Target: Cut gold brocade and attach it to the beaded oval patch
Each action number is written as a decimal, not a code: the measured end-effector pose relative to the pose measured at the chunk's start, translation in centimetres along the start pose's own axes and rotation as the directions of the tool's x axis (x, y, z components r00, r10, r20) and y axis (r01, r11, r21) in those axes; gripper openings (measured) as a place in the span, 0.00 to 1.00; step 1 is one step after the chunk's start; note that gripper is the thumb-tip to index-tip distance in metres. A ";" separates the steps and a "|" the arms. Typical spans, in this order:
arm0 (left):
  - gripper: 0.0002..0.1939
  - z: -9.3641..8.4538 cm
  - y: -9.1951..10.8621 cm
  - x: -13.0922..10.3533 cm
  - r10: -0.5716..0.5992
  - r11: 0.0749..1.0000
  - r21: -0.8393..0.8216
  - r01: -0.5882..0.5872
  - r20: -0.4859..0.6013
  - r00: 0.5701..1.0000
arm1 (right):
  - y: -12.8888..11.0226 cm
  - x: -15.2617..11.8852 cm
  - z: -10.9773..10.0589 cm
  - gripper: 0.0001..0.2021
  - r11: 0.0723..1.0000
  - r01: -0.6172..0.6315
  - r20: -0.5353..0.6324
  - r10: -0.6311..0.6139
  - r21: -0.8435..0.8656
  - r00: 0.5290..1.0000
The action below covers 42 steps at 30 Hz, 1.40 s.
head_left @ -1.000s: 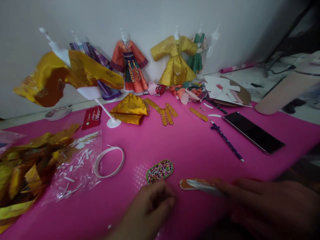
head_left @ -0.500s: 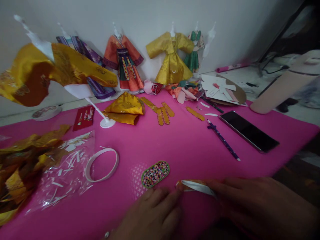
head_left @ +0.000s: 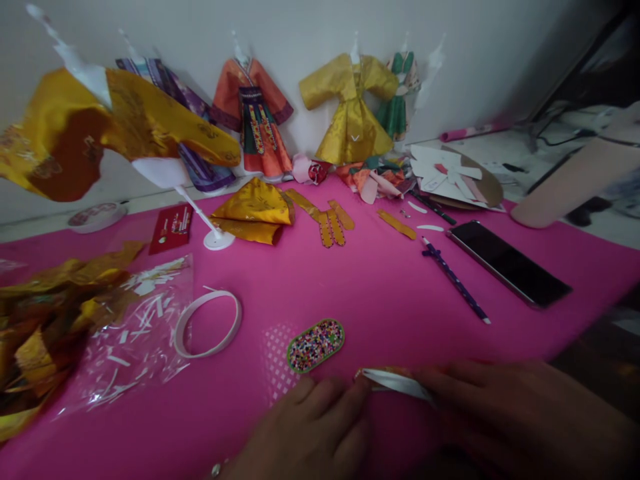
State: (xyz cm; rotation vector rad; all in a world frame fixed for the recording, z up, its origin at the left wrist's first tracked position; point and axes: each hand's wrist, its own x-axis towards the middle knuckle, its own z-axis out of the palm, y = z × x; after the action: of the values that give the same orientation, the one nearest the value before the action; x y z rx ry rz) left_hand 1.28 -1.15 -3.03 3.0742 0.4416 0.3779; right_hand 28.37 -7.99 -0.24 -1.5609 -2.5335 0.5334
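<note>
Orange strip point(head_left: 397, 370): lower centre of frame, under tweezers point(head_left: 400, 383).
Left fingers point(head_left: 353, 401): bent, at strip's left end; whether pinching, cannot tell.
Right fingers point(head_left: 450, 382): closed around tweezers.
Beads point(head_left: 316, 345): just beyond left fingers.
Phone point(head_left: 510, 263): right, on pink surface point(head_left: 280, 287).
Doll dresses point(head_left: 354, 113): row along the top.

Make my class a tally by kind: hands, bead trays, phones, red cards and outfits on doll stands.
Hands (left hand, right hand): 2
Bead tray: 1
Phone: 1
Red card: 1
Outfits on stands (gold outfit, purple outfit, orange outfit, yellow outfit, green outfit): 5
Total: 10
</note>
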 end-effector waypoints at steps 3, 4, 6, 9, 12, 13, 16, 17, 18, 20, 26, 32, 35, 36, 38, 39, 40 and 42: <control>0.11 0.0 0.0 0.0 0.015 1.000 -0.003 -0.015 0.021 1.000 | 0.0 0.0 0.1 0.23 1.000 -0.024 -0.030 0.024 0.008 0.999; 0.11 0.0 0.0 0.0 0.017 1.000 -0.006 -0.016 0.030 0.999 | -0.1 0.0 0.1 0.23 1.000 -0.031 -0.040 0.031 0.006 0.999; 0.12 -0.1 0.1 0.0 0.008 1.000 -0.008 -0.008 0.037 0.999 | -0.1 0.0 0.1 0.24 1.000 -0.031 -0.057 0.031 -0.001 0.998; 0.11 -0.2 0.1 0.0 0.001 1.000 -0.009 -0.001 0.035 0.999 | 0.1 0.0 0.1 0.27 1.000 -0.019 -0.067 0.017 -0.020 0.998; 0.12 -0.2 0.1 0.0 0.008 1.000 -0.008 -0.007 0.025 1.000 | 0.2 -0.1 0.2 0.28 0.999 -0.019 -0.048 0.018 -0.029 0.999; 0.12 -0.3 0.1 0.0 0.010 1.000 -0.007 -0.009 0.027 1.000 | 0.1 -0.2 0.3 0.28 0.999 -0.020 -0.038 0.019 -0.029 0.999; 0.13 -0.2 0.1 0.0 0.008 1.000 -0.004 -0.008 0.032 0.999 | 0.0 -0.3 0.5 0.25 0.998 -0.035 -0.010 0.034 -0.048 0.999; 0.13 -0.2 0.1 0.0 0.006 1.000 -0.002 -0.006 0.035 0.999 | 0.0 -0.4 0.6 0.24 0.998 -0.039 -0.002 0.039 -0.058 0.999; 0.13 -0.2 0.1 0.0 0.003 1.000 -0.002 -0.003 0.034 0.999 | 0.1 -0.5 0.6 0.24 0.997 -0.048 0.009 0.049 -0.067 0.999; 0.13 -0.1 0.1 0.1 0.007 1.000 -0.002 -0.007 0.033 0.999 | 0.2 -0.6 0.7 0.24 0.995 -0.059 0.028 0.061 -0.078 0.998; 0.13 -0.1 0.1 0.0 0.008 1.000 0.002 -0.008 0.026 1.000 | 0.3 -0.4 0.6 0.26 0.998 -0.040 -0.022 0.039 -0.058 0.999; 0.12 -0.2 0.1 -0.1 0.013 1.000 -0.004 -0.012 0.050 0.999 | -0.1 -0.3 0.7 0.26 0.998 -0.042 -0.036 0.040 -0.054 0.999; 0.12 -0.1 0.1 0.0 0.007 1.000 0.000 -0.007 0.054 0.999 | 0.0 -0.3 0.7 0.27 0.999 -0.031 -0.072 0.029 -0.037 0.997; 0.12 0.0 0.1 0.0 0.008 1.000 -0.001 -0.008 0.050 0.999 | 0.0 -0.3 0.7 0.26 0.999 -0.031 -0.076 0.028 -0.032 0.997; 0.13 0.1 0.1 0.0 0.011 1.000 -0.010 -0.010 0.044 0.999 | 0.0 -0.3 0.7 0.26 0.999 -0.034 -0.074 0.031 -0.034 0.997; 0.13 0.1 0.1 0.0 0.015 1.000 -0.011 -0.015 0.039 0.999 | 0.0 -0.4 0.7 0.26 0.999 -0.035 -0.067 0.033 -0.039 0.997; 0.12 0.1 0.0 0.0 0.021 1.000 -0.011 -0.021 0.032 0.999 | 0.0 -0.4 0.8 0.26 0.998 -0.041 -0.059 0.038 -0.049 0.998; 0.11 0.2 0.0 0.0 0.021 1.000 -0.004 -0.021 0.026 0.999 | 0.0 -0.4 0.9 0.26 0.997 -0.053 -0.044 0.051 -0.061 0.998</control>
State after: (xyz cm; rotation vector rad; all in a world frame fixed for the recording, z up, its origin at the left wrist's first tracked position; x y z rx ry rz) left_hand 1.33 -1.12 -3.24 3.0788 0.4075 0.3390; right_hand 28.36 -8.58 -1.06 -1.6451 -2.5079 0.4261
